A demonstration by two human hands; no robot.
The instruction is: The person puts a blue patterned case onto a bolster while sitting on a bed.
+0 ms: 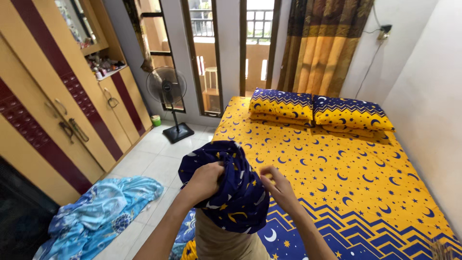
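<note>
Both hands busy at the foot of the bed (337, 168): left hand (204, 180) closed tight on the bunched dark-blue pillowcase (231, 185), right hand (279, 188) pinching its edge with fingers partly curled. Cover only over the top of the beige pillow (226, 240), lower part bare, so seemingly about half done. Pillow upright, long axis vertical, covered end upward and away from the body.

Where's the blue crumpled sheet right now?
Head view, lower left: the blue crumpled sheet lies on the tiled floor beside the striped wardrobe.
</note>
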